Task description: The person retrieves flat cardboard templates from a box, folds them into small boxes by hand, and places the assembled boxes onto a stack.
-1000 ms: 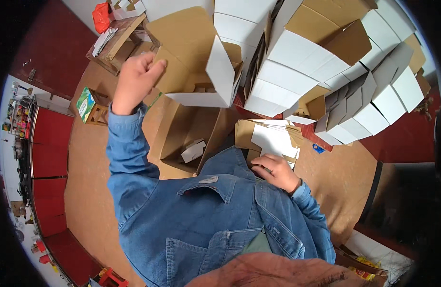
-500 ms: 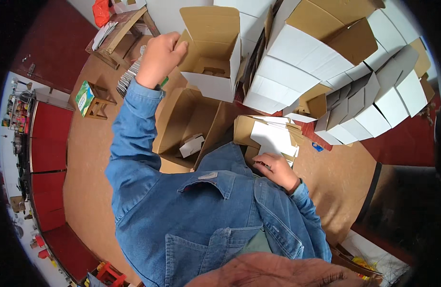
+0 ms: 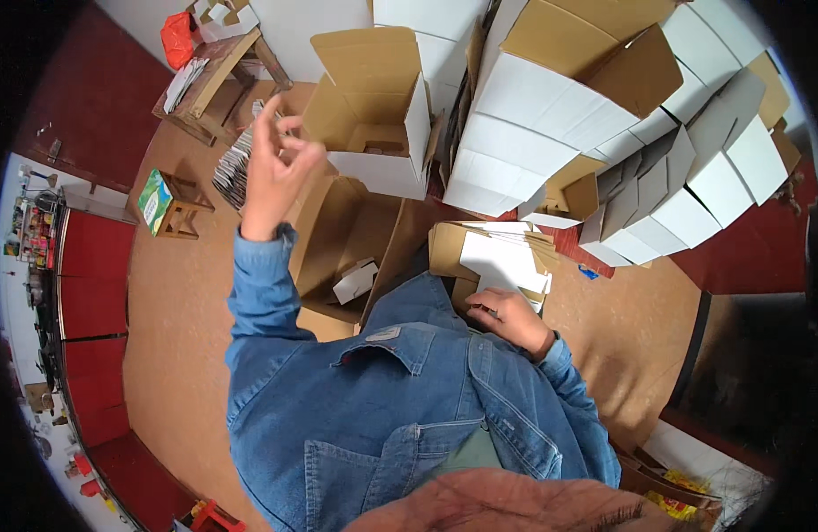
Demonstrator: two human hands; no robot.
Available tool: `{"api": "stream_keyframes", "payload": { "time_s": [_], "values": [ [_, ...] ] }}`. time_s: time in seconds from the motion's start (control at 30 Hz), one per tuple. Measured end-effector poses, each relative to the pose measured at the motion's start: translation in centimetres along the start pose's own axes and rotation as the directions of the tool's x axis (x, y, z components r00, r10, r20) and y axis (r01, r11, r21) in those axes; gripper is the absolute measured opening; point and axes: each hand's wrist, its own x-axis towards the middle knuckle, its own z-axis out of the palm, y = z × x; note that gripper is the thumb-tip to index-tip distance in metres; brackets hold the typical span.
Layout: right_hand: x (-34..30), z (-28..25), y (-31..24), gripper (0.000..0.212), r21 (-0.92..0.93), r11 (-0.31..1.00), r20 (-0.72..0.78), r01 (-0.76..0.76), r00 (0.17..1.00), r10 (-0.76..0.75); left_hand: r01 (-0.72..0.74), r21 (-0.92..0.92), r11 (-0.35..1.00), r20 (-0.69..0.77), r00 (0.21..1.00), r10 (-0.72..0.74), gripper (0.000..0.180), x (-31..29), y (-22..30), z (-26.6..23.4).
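My left hand [image 3: 271, 173] is raised in the air with its fingers spread and nothing in it. Just to its right sits an assembled white box [image 3: 378, 115] with its brown lid flap up. My right hand [image 3: 507, 317] rests low on the near edge of a stack of flat white and brown carton blanks [image 3: 498, 257], fingers curled onto the top sheet. Both arms wear blue denim sleeves.
A large open brown carton [image 3: 338, 248] holding a small white piece lies below the left hand. Piles of assembled white boxes [image 3: 604, 115] fill the upper right. A wooden stool [image 3: 174, 208], a low wooden table [image 3: 218, 75] and a stack of flat sheets [image 3: 236, 164] stand at left.
My left hand carried the white box up and away, set it down on the pile and let go; it now hangs empty. My right hand stayed on the blanks.
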Motion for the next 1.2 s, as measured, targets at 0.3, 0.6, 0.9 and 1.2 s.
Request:
{"api": "stream_keyframes", "payload": {
  "time_s": [0.3,0.6,0.9,1.2],
  "values": [
    [0.2,0.6,1.5,0.021,0.041,0.998,-0.003,0.041,0.999,-0.041,0.136,-0.128,0.982,-0.089,0.985,-0.148,0.126,-9.5,-7.7,11.3],
    [-0.4,0.8,2.0,0.021,0.044,0.998,0.046,-0.04,0.998,0.038,0.184,0.081,0.98,-0.216,0.963,-0.163,0.138,-9.2,-13.0,18.7],
    [-1.8,1.1,2.2,0.022,0.088,0.994,0.024,-0.065,0.998,0.063,0.129,0.074,0.989,-0.207,0.972,-0.111,0.139,-8.4,-14.2,19.1],
    [-4.3,1.4,3.0,0.018,0.098,0.992,-0.141,-0.077,0.986,0.09,0.049,0.027,0.998,-0.159,0.986,-0.044,0.13,-8.8,-13.0,16.7]
  ]
}}
